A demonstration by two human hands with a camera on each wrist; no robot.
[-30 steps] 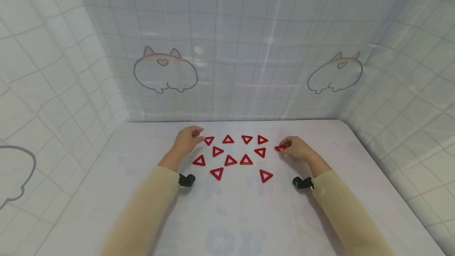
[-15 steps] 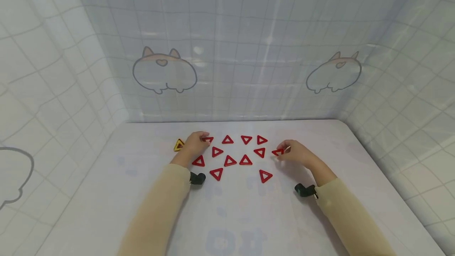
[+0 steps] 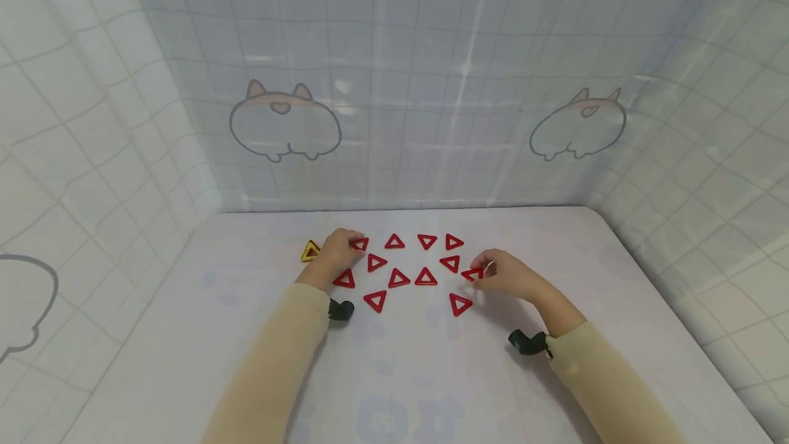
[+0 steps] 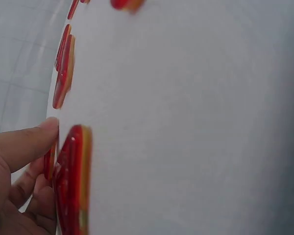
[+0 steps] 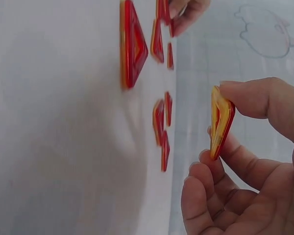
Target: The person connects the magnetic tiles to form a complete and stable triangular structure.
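In the head view my left hand is at the back left of the table, pinching a red triangle tile with an open middle. The left wrist view shows the thumb on one side of that tile and fingers on the other, close to the tabletop. My right hand pinches another triangle tile at the right of the group. Seen from the right wrist, this tile is raised off the table between thumb and fingertips, its yellow face showing and its edge red.
Several red triangle tiles lie spread flat between the hands, pointing various ways. A yellow-faced triangle tile lies left of my left hand. A wall with a grid pattern rises behind the table, with more at both sides.
My left hand has moved right onto the red tile at the back left, uncovering the yellow-faced tile. My right hand has carried its tile a little left and nearer.
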